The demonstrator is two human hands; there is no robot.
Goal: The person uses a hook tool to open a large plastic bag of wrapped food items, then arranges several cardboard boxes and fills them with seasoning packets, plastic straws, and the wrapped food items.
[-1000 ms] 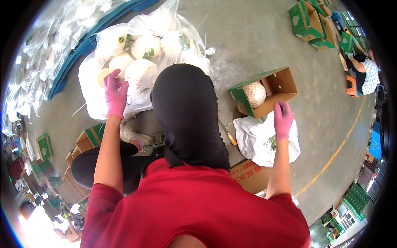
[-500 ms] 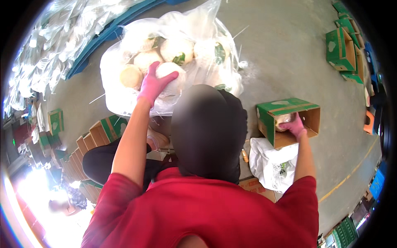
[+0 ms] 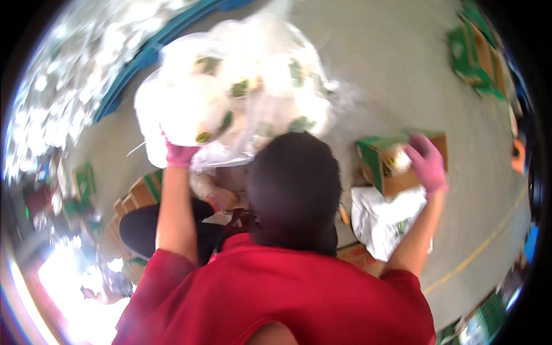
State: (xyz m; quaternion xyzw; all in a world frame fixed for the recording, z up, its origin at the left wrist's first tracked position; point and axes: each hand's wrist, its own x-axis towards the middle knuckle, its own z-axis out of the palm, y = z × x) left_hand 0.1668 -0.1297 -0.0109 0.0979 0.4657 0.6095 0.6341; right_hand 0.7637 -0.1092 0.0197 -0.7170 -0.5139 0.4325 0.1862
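My left hand [image 3: 179, 153], in a pink glove, reaches up into a big clear plastic sack [image 3: 259, 86] full of pale round fruits and grips one pale fruit [image 3: 184, 118] from below. My right hand [image 3: 428, 164], also pink-gloved, is spread over an open green-and-brown cardboard box [image 3: 379, 172] on the floor. Its fingers rest at a wrapped pale fruit [image 3: 398, 162] inside. A dark head covering [image 3: 293, 190] and a red shirt [image 3: 276, 293] fill the middle and hide the floor between my arms. The picture is blurred.
Another person crouches at lower left, in dark trousers [image 3: 144, 227], one hand [image 3: 221, 199] near the sack. A white bag [image 3: 385, 221] lies below the box. More green cartons [image 3: 474, 54] stand top right, flat cartons [image 3: 138, 192] at left. A blue pallet edge [image 3: 146, 57] runs behind the sack.
The view has swung and blurred. My left hand went deeper under a fruit in the sack. My right hand dropped from above the box onto the fruit inside it.
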